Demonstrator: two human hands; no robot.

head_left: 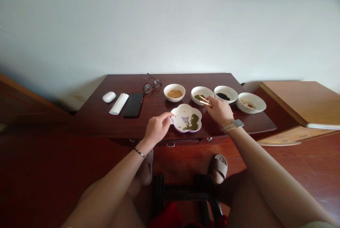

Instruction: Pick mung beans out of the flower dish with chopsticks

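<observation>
A flower-shaped white dish (181,114) with green beans on its right side sits at the table's near edge. My left hand (157,128) pinches the dish's left rim with curled fingers. My right hand (219,110) is closed on a pair of wooden chopsticks (204,100), whose tips reach into a white bowl of green beans (202,94) just behind the dish. A watch is on my right wrist and a thin bracelet on my left.
Behind stand a bowl of yellow beans (174,92), a bowl of black beans (225,93) and a bowl of pale bits (251,103). Glasses (152,85), a black phone (133,104), a white remote (119,103) and a white mouse (109,96) lie left on the dark wooden table (101,118).
</observation>
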